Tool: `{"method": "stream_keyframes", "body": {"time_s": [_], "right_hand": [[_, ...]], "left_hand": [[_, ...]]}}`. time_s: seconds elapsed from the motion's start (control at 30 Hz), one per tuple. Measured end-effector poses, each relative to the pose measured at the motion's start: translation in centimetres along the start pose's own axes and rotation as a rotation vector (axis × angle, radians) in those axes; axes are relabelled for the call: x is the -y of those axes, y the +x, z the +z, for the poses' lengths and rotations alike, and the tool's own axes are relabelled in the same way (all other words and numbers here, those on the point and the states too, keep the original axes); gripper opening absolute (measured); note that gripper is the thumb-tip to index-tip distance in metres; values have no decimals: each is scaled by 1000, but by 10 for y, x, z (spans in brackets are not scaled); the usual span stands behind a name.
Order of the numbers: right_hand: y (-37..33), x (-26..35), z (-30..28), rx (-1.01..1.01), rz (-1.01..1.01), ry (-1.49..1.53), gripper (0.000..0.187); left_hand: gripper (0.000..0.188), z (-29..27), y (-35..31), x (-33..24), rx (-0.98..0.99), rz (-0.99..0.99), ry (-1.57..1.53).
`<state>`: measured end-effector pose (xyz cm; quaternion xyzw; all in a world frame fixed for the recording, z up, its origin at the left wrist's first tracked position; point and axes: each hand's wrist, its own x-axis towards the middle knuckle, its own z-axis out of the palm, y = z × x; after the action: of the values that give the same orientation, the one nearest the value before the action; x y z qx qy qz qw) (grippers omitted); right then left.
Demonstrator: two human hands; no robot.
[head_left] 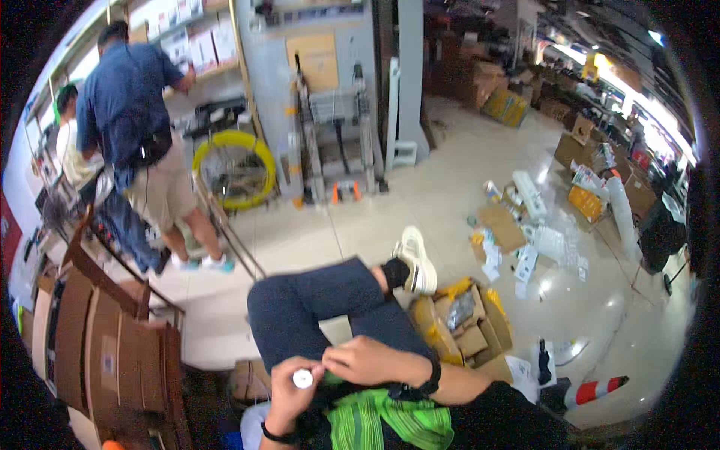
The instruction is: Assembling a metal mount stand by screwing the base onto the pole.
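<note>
My left hand (286, 390) is closed around a small white cylindrical thing (303, 378); its round end with a small dark centre faces up, and the rest is hidden in my palm. My right hand (371, 361) is beside it, fingers bent and pinched together against the left fingertips. Whatever the right fingers hold, if anything, is too small to make out. Both hands are above my lap, over my dark trousers (307, 300). A green striped cloth (382, 420) lies just below the right wrist.
An open carton (484, 345) with small boxes stands right of my legs. Papers and packaging (540, 240) litter the floor, near a red-and-white cone (596, 390). Stacked brown cardboard (112, 360) is at left. Two people, one in a dark blue shirt (124, 94), are by shelves.
</note>
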<state>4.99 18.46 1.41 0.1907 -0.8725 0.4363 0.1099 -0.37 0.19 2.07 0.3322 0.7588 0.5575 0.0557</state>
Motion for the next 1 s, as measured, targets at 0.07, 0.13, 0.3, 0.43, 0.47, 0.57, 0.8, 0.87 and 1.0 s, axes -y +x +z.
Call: {"method": "stream_keyframes", "body": {"time_s": [0.07, 0.13, 0.3, 0.43, 0.47, 0.57, 0.8, 0.87, 1.0], "right_hand": [[-2, 3, -2, 25, -47, -25, 18], [-4, 0, -1, 26, -61, -71, 18], [-6, 2, -2, 70, -87, -247, 17], [-2, -8, -3, 44, -201, -340, 15], [0, -13, -4, 47, -266, -323, 14], [2, -12, -6, 0, -369, -276, 12], [-2, -9, -5, -17, -513, -422, 10], [-3, -5, -3, -60, -524, -366, 10], [-4, -4, -5, -206, -472, -316, 9]], "left_hand": [[8, 2, -8, 8, -30, 1, 36], [8, -1, -5, -7, 7, 47, 20], [10, 9, -15, -1, -102, 184, 151], [8, -1, 3, -8, 72, 139, 234], [8, -1, 4, -3, 68, 129, 236], [10, -3, 2, 1, 134, -42, 46], [12, 2, -1, 21, 66, -75, -46], [12, 5, -4, 30, -34, -161, -136], [12, 5, -9, 30, -119, -311, -240]]}}
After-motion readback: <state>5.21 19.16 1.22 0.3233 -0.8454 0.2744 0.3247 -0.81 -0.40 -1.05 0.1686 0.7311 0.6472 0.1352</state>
